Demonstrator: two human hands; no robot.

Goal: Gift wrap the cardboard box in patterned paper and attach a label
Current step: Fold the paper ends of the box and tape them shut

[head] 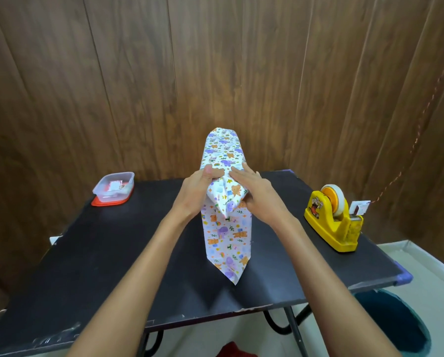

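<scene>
Patterned paper [228, 243], animal print on white, covers the cardboard box [223, 155] at the middle of the black surface [112, 253]. The box's length runs from 12 to 6 o'clock, and a pointed flap lies flat toward 6. My left grip [196, 188] pinches the near-end fold, thumb on top, while my right grip [257, 191] presses the opposite fold with straight fingers, holding nothing. Yellow tape dispenser [333, 220] at 3 o'clock; clear tub [114, 186] at 10.
</scene>
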